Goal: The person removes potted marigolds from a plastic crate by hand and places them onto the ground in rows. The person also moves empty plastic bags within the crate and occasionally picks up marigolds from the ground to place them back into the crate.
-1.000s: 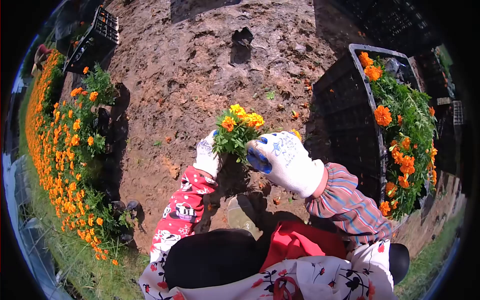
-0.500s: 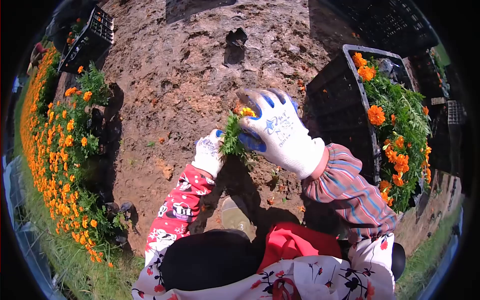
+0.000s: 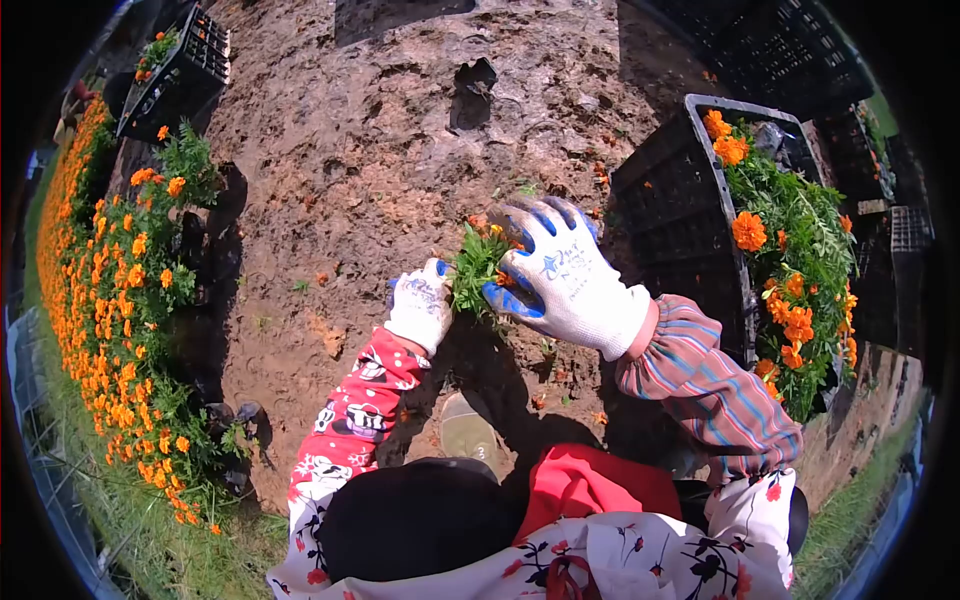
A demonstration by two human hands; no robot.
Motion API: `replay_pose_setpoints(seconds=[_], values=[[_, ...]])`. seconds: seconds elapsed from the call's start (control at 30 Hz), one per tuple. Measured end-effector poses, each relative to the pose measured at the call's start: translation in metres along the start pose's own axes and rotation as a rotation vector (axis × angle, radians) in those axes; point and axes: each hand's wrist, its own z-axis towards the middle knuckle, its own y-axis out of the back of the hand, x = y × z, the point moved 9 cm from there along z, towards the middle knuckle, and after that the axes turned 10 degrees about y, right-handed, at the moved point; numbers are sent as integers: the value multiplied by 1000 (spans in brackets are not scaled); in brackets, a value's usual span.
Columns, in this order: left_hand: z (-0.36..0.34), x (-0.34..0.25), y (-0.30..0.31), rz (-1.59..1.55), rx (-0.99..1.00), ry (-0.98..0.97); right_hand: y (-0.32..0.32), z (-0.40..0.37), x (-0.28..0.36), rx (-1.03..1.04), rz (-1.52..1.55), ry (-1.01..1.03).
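Observation:
A small marigold plant (image 3: 474, 272) with green leaves and a few orange and yellow blooms stands out above the soil, between my two gloved hands. My left hand (image 3: 421, 304) is closed at the plant's left side; its lower part and my fingertips there are hidden. On the other side, my right hand (image 3: 566, 272) curves over the blooms, thumb apart from the fingers, with orange petals showing in the gap. Both gloves are white with blue palms and soil stains.
At right stands a black crate (image 3: 680, 215) filled with marigolds (image 3: 797, 325). More marigolds (image 3: 125, 300) grow in a long row at left, with another black crate (image 3: 182, 75) beyond them. A dark pot (image 3: 475, 77) lies on the muddy ground (image 3: 330, 180). My shoe (image 3: 467, 430) is below.
My right hand has shifted slightly right and down, and its fingers have spread from the blooms. The plant leans more upright and shows more leaf. My left hand has barely moved.

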Motion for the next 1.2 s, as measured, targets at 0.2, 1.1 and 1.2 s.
replay_pose_setpoints(seconds=[0.2,1.1,1.2], values=[[5,5,-22,18,25,-25,-6,-16,-7,-92,667,-284],[-10,16,4,-514,-151,-93,-17,15,5,-79,-23,107],[-10,17,9,-574,-113,-52,-30,15,7,10,-20,118]])
